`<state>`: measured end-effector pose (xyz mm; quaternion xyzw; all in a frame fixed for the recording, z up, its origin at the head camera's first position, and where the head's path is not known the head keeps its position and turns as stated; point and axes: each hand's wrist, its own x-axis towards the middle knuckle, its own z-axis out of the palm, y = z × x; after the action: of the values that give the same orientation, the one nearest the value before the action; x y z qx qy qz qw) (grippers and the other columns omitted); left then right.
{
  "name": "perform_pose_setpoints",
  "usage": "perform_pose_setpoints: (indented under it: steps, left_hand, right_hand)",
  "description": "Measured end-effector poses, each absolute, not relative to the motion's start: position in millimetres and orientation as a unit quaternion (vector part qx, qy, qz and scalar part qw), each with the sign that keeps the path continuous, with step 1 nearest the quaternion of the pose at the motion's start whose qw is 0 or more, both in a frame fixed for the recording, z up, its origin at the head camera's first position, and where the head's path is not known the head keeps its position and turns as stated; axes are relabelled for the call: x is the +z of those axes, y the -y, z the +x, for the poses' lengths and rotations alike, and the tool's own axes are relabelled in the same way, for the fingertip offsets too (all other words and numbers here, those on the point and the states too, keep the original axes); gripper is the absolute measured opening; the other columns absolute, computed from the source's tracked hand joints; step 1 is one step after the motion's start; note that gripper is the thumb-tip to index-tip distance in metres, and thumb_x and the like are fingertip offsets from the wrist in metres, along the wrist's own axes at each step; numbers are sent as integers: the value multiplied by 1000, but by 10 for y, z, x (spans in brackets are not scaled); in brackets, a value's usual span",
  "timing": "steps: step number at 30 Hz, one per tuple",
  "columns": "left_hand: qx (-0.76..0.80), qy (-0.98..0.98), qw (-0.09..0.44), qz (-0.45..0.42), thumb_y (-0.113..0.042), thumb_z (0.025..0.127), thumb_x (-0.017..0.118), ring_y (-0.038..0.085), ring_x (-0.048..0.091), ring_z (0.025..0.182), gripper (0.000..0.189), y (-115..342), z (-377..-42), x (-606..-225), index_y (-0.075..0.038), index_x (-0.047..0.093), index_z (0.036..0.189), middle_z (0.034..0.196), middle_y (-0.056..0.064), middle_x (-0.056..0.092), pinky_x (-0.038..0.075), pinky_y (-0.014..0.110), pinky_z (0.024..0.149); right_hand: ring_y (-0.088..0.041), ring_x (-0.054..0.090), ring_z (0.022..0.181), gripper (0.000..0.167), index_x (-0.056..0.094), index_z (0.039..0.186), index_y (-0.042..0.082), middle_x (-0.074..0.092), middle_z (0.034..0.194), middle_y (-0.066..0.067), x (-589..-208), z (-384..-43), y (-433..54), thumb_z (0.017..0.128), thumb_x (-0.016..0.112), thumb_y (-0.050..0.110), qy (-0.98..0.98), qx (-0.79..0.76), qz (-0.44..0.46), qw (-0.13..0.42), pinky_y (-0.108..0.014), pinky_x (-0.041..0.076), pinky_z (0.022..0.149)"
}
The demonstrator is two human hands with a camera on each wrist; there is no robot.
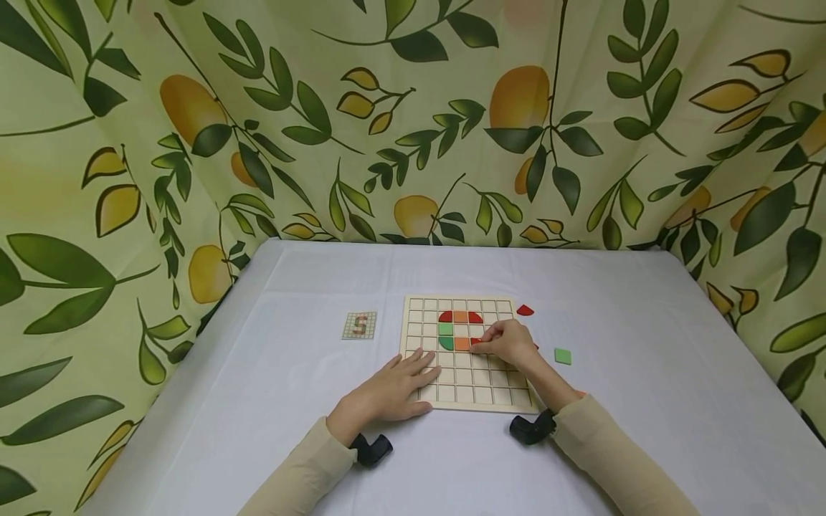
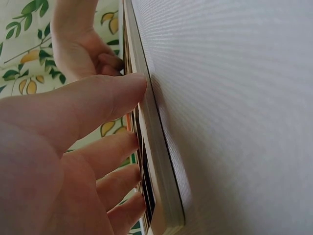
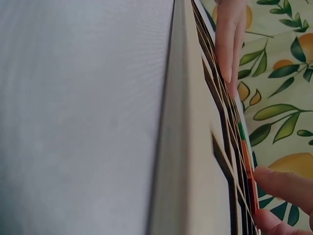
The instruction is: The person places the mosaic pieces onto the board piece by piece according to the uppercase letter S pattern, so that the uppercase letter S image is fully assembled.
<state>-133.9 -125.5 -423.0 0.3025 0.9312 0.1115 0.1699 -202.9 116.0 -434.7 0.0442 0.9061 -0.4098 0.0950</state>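
Observation:
A square wooden grid board (image 1: 464, 394) lies on the table. My left hand (image 1: 395, 387) rests flat on its lower left corner with the fingers spread; in the left wrist view the thumb (image 2: 115, 93) lies at the board's edge. With thumb and index finger, my right hand (image 1: 510, 342) pinches a red quarter-circle tile (image 1: 476, 342) at a cell right of an orange square tile (image 1: 462, 344). Along the upper row sit red rounded tiles (image 1: 446, 317) around another orange square (image 1: 460, 316). Below them are a light green square (image 1: 445, 329) and a dark green quarter-circle (image 1: 447, 343).
A small pattern card (image 1: 358, 325) showing an S shape lies left of the board. Right of it are a loose red tile (image 1: 525, 310) and a light green square tile (image 1: 563, 356). Part of another red tile shows by the right hand. A patterned curtain (image 1: 413, 143) hangs behind.

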Motion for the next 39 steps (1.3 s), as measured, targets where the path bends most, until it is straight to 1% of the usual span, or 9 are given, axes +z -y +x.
perform_pose_setpoints:
  steps: [7, 12, 17, 24, 32, 39]
  left_hand:
    - [110, -932, 169, 301, -38, 95, 56, 23, 18, 153, 61, 1250, -1337, -4231, -21, 36, 150, 163, 2, 23, 20, 49, 124]
    - [109, -933, 168, 300, -38, 94, 57, 23, 18, 153, 62, 1246, -1337, -4232, -21, 36, 150, 163, 2, 23, 20, 49, 124]
    - [108, -933, 170, 297, -39, 94, 57, 23, 18, 153, 62, 1242, -1334, -4227, -21, 36, 150, 163, 1, 23, 20, 48, 124]
    - [111, -934, 163, 297, -38, 93, 59, 24, 20, 153, 63, 1243, -1337, -4229, -20, 38, 149, 162, 2, 25, 21, 49, 124]
    - [105, -935, 156, 300, -38, 93, 59, 24, 21, 152, 63, 1250, -1345, -4254, -21, 38, 149, 162, 2, 27, 23, 48, 124]
    - [89, -935, 134, 315, -40, 93, 58, 25, 24, 151, 61, 1255, -1358, -4269, -22, 39, 148, 160, 4, 30, 26, 47, 122]
  right_hand:
    - [-13, 42, 64, 23, 67, 82, 3, 46, 62, 2, -4353, -2035, -1225, 76, 81, 20, -892, -433, 41, 119, -23, 33, 53]
    - [-14, 42, 67, 20, 67, 85, 3, 46, 64, 2, -4328, -2022, -1280, 79, 78, 18, -889, -439, 31, 124, -23, 33, 55]
    - [-14, 43, 67, 21, 67, 87, 2, 47, 65, 2, -4282, -1990, -1324, 81, 76, 20, -889, -441, 17, 123, -23, 33, 54]
    - [-12, 42, 61, 22, 68, 86, 1, 45, 62, 4, -4221, -1938, -1405, 81, 76, 20, -889, -446, -2, 110, -22, 34, 52]
    - [-13, 44, 68, 23, 67, 87, 0, 48, 66, 3, -4199, -1874, -1474, 81, 76, 20, -894, -437, 10, 99, -22, 36, 56]
    - [-11, 41, 66, 25, 67, 88, 0, 43, 64, 5, -4190, -1825, -1562, 80, 77, 21, -893, -438, 8, 105, -22, 34, 56]
